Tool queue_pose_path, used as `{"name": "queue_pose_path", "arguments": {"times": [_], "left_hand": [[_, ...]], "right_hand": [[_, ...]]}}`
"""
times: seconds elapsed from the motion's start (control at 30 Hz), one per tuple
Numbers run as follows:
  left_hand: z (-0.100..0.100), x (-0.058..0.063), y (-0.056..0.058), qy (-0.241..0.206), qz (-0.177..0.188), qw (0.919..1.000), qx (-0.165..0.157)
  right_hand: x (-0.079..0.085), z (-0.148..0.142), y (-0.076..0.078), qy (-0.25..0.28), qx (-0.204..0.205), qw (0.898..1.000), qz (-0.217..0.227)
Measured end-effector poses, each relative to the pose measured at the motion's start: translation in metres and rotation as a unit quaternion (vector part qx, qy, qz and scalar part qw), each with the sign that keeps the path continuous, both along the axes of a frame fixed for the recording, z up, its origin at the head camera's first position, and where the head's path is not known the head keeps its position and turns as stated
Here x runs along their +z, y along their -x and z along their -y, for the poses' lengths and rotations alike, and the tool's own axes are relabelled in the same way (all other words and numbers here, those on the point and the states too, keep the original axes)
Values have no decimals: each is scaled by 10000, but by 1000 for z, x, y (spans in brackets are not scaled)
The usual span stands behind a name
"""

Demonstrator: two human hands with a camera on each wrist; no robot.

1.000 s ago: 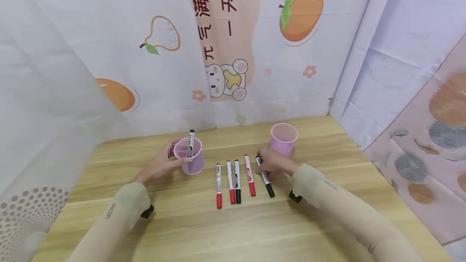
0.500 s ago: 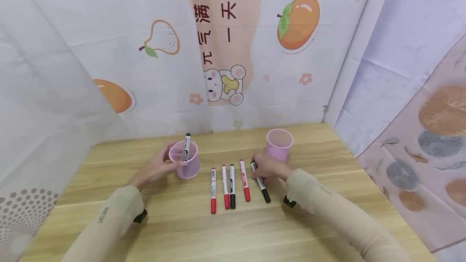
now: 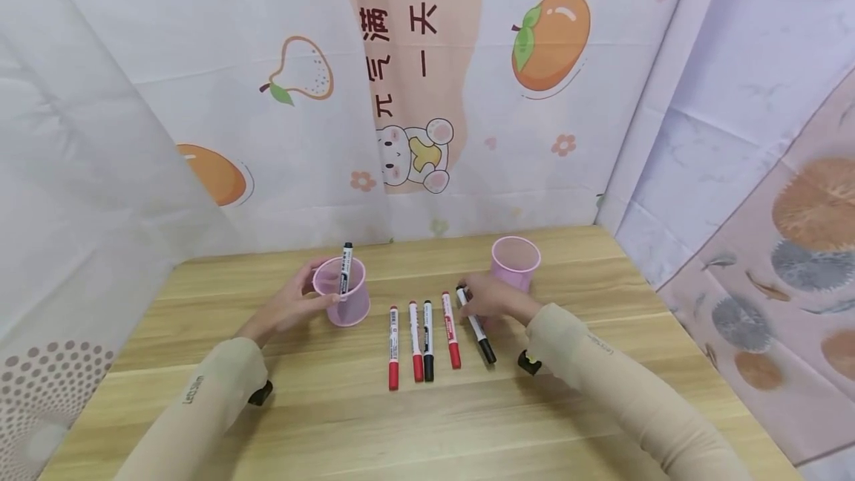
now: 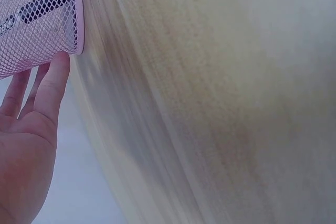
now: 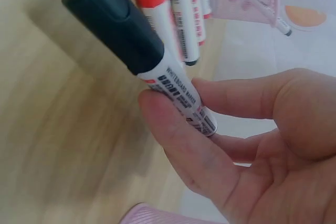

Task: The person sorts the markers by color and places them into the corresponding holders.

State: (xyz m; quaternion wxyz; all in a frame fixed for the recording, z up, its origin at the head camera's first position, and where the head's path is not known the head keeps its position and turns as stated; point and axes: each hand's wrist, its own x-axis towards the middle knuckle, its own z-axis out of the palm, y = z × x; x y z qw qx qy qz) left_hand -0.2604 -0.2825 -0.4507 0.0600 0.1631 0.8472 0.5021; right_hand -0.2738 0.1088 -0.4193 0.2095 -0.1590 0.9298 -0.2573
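Note:
My left hand [image 3: 299,308] grips a pink mesh pen cup [image 3: 352,310], with the thumb at its rim and fingers along its far side. Inside that cup a black-capped marker [image 3: 346,267] leans, its end sticking up above the rim. Between thumb and fingers, my right hand [image 3: 496,297] pinches a black-capped whiteboard marker [image 5: 176,90]. The cap [image 5: 115,22] points toward the table's front, and a shadow lies on the wood beside it in the right wrist view. Just behind the right hand stands a second pink mesh cup [image 3: 516,257].
Left of the right hand, several markers lie side by side on the wooden table [image 3: 401,436]: a red one [image 3: 451,332], a black one [image 3: 428,340], another red one [image 3: 416,340] and a red one [image 3: 393,347] farthest left. A printed curtain [image 3: 300,154] hangs behind the table.
The right hand has raised its black marker slightly and shifted it a little left. The left hand keeps its grip on the cup. The head view has tilted a little.

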Motion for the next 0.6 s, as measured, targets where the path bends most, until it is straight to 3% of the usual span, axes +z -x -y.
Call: {"name": "queue_pose_path", "arguments": {"times": [0.27,0.6], "left_hand": [[-3,3,6,-12,178,9998,57],[-1,3,-1,-48,41,10000,-29]], "right_hand": [[23,9,6,61,-41,9998,179],[38,39,7,1042,-82,9916,765]]}}
